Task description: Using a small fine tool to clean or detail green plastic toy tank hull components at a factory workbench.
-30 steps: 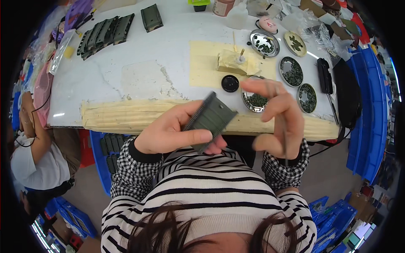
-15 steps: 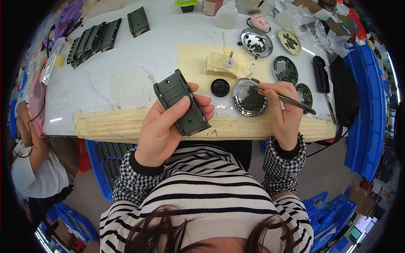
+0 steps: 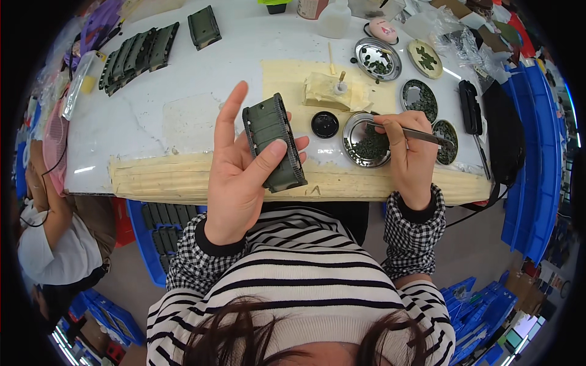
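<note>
My left hand [image 3: 241, 174] grips a dark green ribbed piece [image 3: 273, 143], shaped like a curved panel with notched edges. The thumb presses on its face while the index finger points up and away. My right hand [image 3: 412, 155] pinches metal tweezers [image 3: 418, 135], whose tips reach over a round steel dish [image 3: 353, 157]. Many small dark green bits [image 3: 371, 144] lie in that dish. Left of it sits a small round black pot [image 3: 325, 124]. Behind them, a block wrapped in yellowish tape [image 3: 320, 91] carries a short upright stick.
Several like green pieces [image 3: 139, 58] lie in a row at far left, and another [image 3: 204, 28] apart. More dishes of green bits [image 3: 420, 100] stand at right, near a black case [image 3: 470, 107]. A blue crate [image 3: 143, 244] is below the table; another person [image 3: 55, 238] sits left.
My left hand has shifted slightly right, turning the green piece more upright, and its index finger has lifted off. The tweezers remain at the dish, held a little flatter.
</note>
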`<action>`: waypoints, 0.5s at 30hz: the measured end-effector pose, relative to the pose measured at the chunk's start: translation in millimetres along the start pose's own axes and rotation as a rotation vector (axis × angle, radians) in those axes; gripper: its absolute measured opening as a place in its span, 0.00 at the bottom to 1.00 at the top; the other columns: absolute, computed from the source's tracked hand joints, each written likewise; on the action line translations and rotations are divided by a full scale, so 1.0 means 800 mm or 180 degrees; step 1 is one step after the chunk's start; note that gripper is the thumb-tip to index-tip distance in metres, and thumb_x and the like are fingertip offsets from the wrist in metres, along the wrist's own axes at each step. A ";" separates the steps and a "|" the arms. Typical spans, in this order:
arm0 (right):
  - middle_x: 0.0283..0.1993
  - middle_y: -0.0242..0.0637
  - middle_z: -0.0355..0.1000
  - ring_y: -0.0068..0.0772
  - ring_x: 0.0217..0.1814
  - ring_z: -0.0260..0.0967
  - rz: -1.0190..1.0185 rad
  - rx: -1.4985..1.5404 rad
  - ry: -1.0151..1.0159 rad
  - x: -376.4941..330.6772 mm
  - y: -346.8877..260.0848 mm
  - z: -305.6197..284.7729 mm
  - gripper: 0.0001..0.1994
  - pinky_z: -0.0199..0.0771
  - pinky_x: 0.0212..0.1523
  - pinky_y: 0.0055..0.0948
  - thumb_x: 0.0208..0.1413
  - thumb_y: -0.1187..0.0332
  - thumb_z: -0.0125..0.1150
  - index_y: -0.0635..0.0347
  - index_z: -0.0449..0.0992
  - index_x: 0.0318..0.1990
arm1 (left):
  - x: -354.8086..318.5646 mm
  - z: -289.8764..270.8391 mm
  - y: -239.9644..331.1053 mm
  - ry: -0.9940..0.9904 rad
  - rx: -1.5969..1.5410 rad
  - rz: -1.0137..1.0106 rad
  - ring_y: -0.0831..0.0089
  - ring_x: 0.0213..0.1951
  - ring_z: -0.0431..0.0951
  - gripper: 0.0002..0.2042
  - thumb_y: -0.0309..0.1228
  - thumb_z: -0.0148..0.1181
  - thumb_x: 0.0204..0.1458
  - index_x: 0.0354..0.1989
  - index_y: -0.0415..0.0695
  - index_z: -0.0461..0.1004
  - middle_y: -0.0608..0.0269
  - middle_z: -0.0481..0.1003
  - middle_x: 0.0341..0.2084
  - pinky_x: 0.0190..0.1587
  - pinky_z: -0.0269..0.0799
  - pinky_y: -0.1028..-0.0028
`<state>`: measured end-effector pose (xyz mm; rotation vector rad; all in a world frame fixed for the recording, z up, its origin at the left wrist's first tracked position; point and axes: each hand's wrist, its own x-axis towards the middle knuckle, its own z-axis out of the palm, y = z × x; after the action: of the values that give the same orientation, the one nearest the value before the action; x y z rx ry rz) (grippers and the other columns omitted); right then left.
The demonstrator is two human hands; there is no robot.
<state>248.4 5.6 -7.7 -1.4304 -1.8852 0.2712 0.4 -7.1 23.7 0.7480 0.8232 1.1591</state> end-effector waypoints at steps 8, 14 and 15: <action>0.31 0.36 0.74 0.38 0.38 0.66 -0.0278 0.0848 0.0230 0.008 -0.050 -0.012 0.08 0.68 0.42 0.35 0.54 0.68 0.60 0.61 0.81 0.37 | -0.002 -0.007 -0.010 -0.0275 -0.0198 -0.0410 0.69 0.47 0.78 0.10 0.31 0.50 0.64 0.44 0.37 0.70 0.58 0.75 0.40 0.49 0.77 0.71; 0.35 0.32 0.73 0.38 0.40 0.66 -0.1464 0.0387 0.0002 0.017 -0.099 -0.005 0.19 0.70 0.42 0.35 0.42 0.56 0.65 0.58 0.81 0.39 | 0.001 -0.009 -0.014 -0.0986 -0.1101 -0.1240 0.72 0.41 0.78 0.13 0.37 0.43 0.67 0.42 0.39 0.68 0.62 0.73 0.38 0.46 0.76 0.72; 0.35 0.32 0.73 0.38 0.40 0.67 -0.1554 0.0348 0.0017 0.017 -0.099 0.001 0.19 0.70 0.41 0.36 0.42 0.56 0.65 0.58 0.81 0.39 | 0.002 -0.010 -0.014 -0.1072 -0.1328 -0.1309 0.73 0.41 0.77 0.13 0.37 0.43 0.67 0.42 0.39 0.68 0.63 0.73 0.38 0.46 0.75 0.73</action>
<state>188.2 -10.4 42.5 -0.8609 -2.1089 0.1285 -1.0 -7.8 10.2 0.3850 0.4043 0.7682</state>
